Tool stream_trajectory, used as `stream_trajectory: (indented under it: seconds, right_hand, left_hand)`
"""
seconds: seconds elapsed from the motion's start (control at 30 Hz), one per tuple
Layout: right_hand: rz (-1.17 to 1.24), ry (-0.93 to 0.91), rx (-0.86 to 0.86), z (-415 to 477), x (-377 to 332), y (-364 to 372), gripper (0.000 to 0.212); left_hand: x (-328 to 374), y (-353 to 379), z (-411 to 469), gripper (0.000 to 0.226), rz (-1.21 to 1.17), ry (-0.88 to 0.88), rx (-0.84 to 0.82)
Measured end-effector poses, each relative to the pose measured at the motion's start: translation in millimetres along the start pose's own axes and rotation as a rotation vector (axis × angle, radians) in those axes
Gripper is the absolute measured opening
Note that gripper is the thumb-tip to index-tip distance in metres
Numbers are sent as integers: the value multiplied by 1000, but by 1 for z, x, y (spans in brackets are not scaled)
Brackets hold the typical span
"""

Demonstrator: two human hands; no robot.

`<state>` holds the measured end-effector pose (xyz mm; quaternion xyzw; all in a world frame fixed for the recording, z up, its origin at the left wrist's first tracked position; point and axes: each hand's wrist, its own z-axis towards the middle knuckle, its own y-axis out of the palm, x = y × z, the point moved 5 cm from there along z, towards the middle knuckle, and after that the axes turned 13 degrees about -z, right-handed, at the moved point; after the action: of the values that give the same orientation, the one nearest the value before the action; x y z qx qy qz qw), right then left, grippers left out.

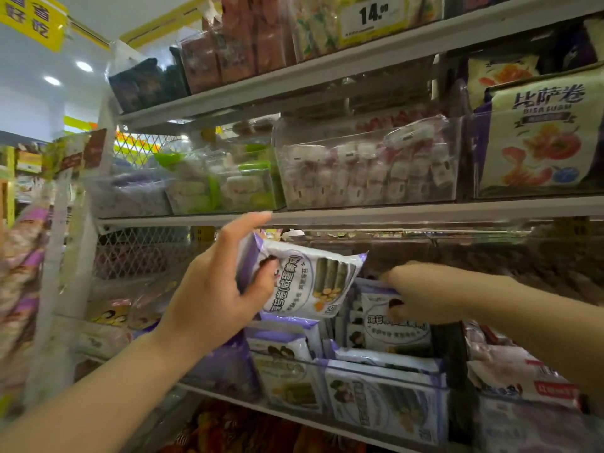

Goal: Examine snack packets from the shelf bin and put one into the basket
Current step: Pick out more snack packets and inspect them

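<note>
the left hand [215, 289] is raised in front of the shelving, its forearm coming up from the lower left; it grips a white and purple seaweed-roll packet [313, 282] by the left end, thumb pressed across the printed front, index finger straight and pointing up toward the shelf edge [408, 212], the other fingers hidden behind the pack; this packet is in the air, tilted with its print running sideways, just above the clear shelf bin [376, 376]; the right hand [425, 295] reaches in from the right on a nearly level, outstretched arm, back of the hand upward; its fingers curl over the top of a second packet [397, 335] of the same kind standing in the bin, thumb on its front, pinching the upper edge; more matching packets [385, 410] stand upright in rows in the bin, the front ones against its clear wall; on the shelf above sits a clear tub of small wrapped sweets [366, 168]
</note>
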<state>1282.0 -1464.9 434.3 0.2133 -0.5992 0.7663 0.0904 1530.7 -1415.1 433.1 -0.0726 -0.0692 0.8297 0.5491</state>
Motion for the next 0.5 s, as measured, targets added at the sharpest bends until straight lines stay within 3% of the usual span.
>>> stream_trajectory:
  seconds: [0.3,0.5]
  right_hand:
    - [-44,110,-212,5,-9,10,42]
    - [-215,226,69,-16,-6,-1,92]
  left_hand:
    - [-2,-34,-20,55,-41,-242,109]
    - [10,-73,-29,47,-48,-334,131]
